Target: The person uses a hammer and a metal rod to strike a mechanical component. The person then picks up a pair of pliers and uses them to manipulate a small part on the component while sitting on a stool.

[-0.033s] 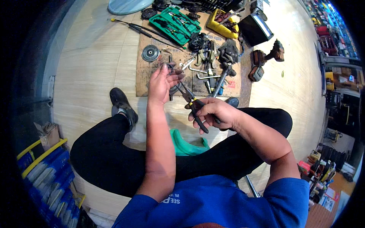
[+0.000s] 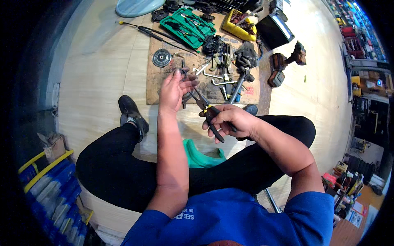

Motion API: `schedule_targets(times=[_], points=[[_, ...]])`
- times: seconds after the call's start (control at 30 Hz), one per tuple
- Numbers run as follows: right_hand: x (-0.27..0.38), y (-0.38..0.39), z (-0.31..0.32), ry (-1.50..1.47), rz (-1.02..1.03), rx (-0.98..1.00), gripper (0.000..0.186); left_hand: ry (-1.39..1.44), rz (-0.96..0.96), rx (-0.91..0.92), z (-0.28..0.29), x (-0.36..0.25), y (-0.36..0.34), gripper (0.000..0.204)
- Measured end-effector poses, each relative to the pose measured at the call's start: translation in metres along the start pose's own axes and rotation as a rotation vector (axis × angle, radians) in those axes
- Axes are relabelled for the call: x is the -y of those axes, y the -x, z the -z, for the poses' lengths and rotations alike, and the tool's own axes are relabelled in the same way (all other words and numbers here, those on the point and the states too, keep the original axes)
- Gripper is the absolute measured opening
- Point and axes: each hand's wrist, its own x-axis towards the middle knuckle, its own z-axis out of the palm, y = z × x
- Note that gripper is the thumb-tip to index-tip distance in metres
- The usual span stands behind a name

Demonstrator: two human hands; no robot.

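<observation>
My right hand (image 2: 232, 121) is closed round the black handles of a pair of long-nosed pliers (image 2: 202, 104) with yellow bands. Their thin tips point up and left, reaching the fingers of my left hand (image 2: 172, 93). That hand is raised over the cardboard (image 2: 155, 88), its fingers curled at a small dark ring-shaped part (image 2: 183, 71), partly hidden by the fingers. Behind and below the left hand, a dark round part (image 2: 186, 97) lies on the cardboard, mostly covered. A grooved black disc (image 2: 162, 58) lies to its left.
Hex keys (image 2: 213, 75), a hammer (image 2: 238, 88) and black gloves (image 2: 246, 55) lie on the cardboard's right side. Beyond are a green tool case (image 2: 188, 28) and a yellow container (image 2: 234, 30). A cordless drill (image 2: 297, 54) lies right; a green curved piece (image 2: 201, 156) sits between my legs.
</observation>
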Motion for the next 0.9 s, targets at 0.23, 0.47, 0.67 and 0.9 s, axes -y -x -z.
schedule_targets(times=[0.23, 0.47, 0.67, 0.9], points=[[-0.004, 0.018, 0.011, -0.111, 0.105, 0.091, 0.028, -0.119, 0.060, 0.110, -0.023, 0.001, 0.009, 0.035], [-0.010, 0.028, 0.018, -0.106, 0.144, 0.061, 0.028, -0.169, 0.071, 0.178, -0.032, 0.010, 0.008, 0.038], [-0.009, 0.032, 0.012, -0.122, 0.195, 0.081, 0.042, -0.206, 0.065, 0.153, -0.031, 0.015, 0.005, 0.038], [-0.010, 0.033, 0.011, -0.217, 0.174, 0.165, 0.034, -0.221, 0.071, 0.175, -0.047, 0.011, 0.009, 0.040]])
